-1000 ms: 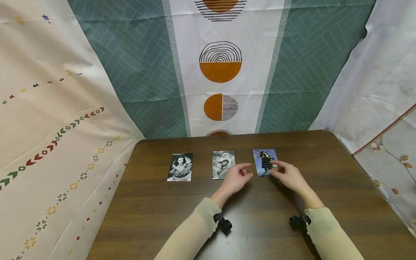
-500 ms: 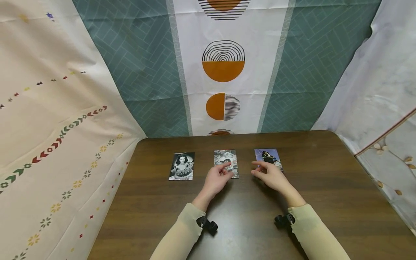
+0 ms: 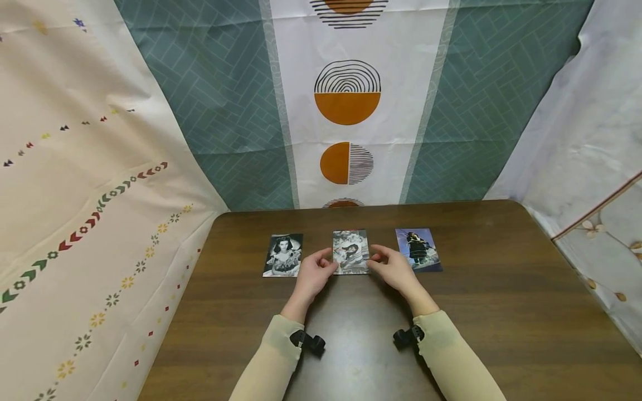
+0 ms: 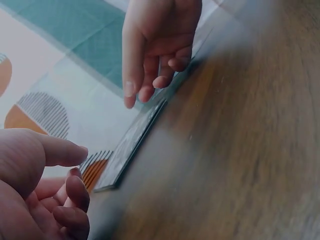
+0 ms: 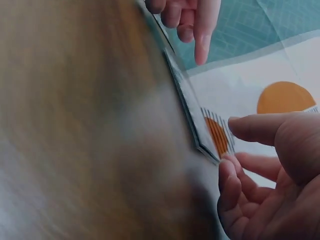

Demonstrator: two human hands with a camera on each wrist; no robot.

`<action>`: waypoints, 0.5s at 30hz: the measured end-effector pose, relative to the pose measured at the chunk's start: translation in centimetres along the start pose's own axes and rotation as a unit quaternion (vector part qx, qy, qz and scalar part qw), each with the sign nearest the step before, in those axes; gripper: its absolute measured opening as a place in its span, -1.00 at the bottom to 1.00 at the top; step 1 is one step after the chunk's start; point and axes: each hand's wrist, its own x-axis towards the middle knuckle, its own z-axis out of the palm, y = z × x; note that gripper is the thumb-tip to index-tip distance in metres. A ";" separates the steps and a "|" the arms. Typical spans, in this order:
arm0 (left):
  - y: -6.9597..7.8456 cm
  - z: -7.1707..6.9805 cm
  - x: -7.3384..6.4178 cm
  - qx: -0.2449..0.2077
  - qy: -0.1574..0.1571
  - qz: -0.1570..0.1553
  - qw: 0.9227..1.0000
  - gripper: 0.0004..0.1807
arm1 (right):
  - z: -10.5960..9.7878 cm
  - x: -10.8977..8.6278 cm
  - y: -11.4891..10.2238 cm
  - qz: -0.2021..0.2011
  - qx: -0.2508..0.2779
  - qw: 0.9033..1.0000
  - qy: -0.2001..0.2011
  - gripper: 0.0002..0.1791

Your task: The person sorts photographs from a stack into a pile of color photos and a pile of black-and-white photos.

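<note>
On a brown table (image 3: pixel 353 351), the middle card (image 3: pixel 350 249) of three in one row lies between two hands, left hand (image 3: pixel 312 274) and right hand (image 3: pixel 394 272), thumbs and fingers loosely parted, unclenched. Outside them are a left card (image 3: pixel 282 257) and a right card (image 3: pixel 417 248).

The left hand (image 4: pixel 42 185) is at the lower left, its fingers bent and its fingertips just beside the near end of a card (image 4: pixel 131 145). The card is seen at a low slant, a dark edge along its side. The right hand (image 4: pixel 162 42) reaches in from the top, fingers pointing down by the card's far end; contact is unclear. Brown worktop (image 4: pixel 255 145), partly blurred, fills the right; cloth (image 4: pixel 80 42) in teal and white, with orange and striped shapes, fills the upper left.
</note>
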 end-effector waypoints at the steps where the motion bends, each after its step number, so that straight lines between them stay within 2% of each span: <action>1: -0.1 -0.1 0.0 -0.001 -0.001 -0.005 1.000 -0.45 | 0.2 0.0 0.0 0.001 -0.004 1.000 0.005 -0.40; 7: -0.7 -0.1 0.3 0.032 -0.005 -0.014 0.999 -0.43 | 0.5 0.0 0.0 -0.001 -0.034 0.999 0.020 -0.34; 15: -1.0 0.1 0.2 0.083 -0.014 -0.012 0.996 -0.42 | 0.5 -0.1 0.5 0.007 -0.070 0.998 -0.003 -0.29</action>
